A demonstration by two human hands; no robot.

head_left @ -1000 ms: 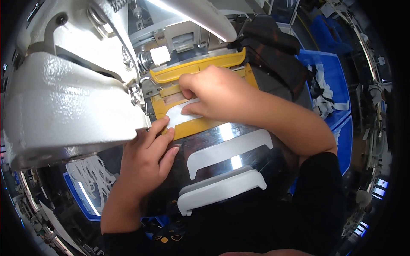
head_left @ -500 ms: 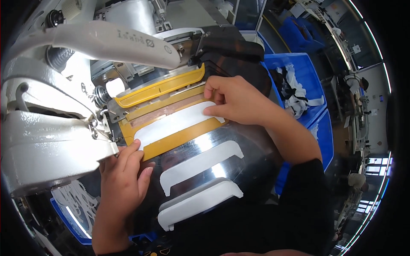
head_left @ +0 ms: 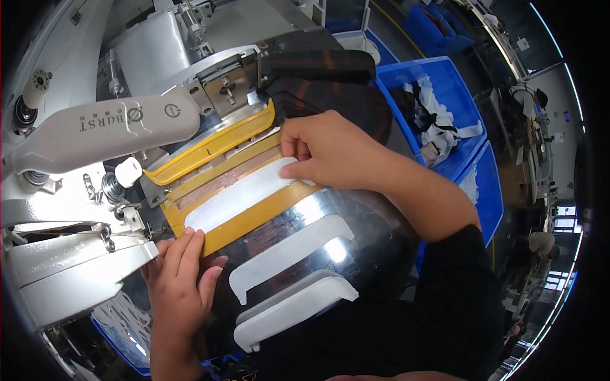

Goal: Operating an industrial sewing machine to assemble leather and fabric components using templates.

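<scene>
A white, collar-shaped fabric piece [head_left: 244, 195] lies in the yellow template [head_left: 254, 220] on the sewing machine's table. My left hand [head_left: 182, 273] rests at its left end, fingers stretched out and fingertips on the template's edge and the fabric. At the other end, my right hand [head_left: 340, 151] pinches the fabric's edge between thumb and fingers. Behind it stands a raised yellow bar [head_left: 216, 143], part of the template clamp. Nearer to me, one white piece [head_left: 289, 254] lies by itself, and a small stack of similar pieces [head_left: 295, 311] sits closer still.
The white sewing machine head [head_left: 70, 267] stands at the left, beneath a grey lamp [head_left: 108, 130]. Blue bins [head_left: 467, 105] at the right hold white and dark fabric. White scraps [head_left: 124, 324] fill another blue bin at lower left.
The view has shifted, so the machine and template appear farther left and slightly lower. Both hands stay at the two ends of the white fabric piece.
</scene>
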